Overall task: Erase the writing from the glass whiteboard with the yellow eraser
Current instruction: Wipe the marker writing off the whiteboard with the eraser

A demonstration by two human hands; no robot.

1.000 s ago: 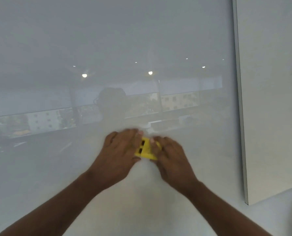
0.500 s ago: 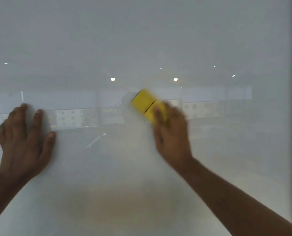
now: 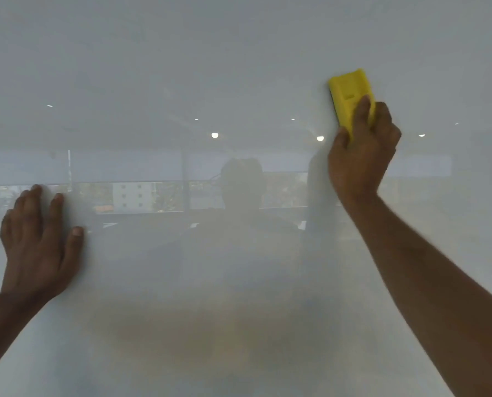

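Note:
The glass whiteboard (image 3: 239, 67) fills the whole view as a pale grey, glossy surface. I see no writing on it. My right hand (image 3: 359, 156) grips the lower half of the yellow eraser (image 3: 348, 93) and presses it flat against the glass at the upper right. The eraser stands nearly upright, its top tilted slightly left. My left hand (image 3: 38, 242) lies flat on the glass at the lower left, fingers spread and pointing up, holding nothing.
The glass mirrors a room behind me: ceiling lights, a window band with buildings, and a dim outline of a person at the centre. No board edge shows in this view.
One second ago both hands met at the eraser low on the board. The left hand then moved left onto the glass; the right hand carried the eraser up and to the right.

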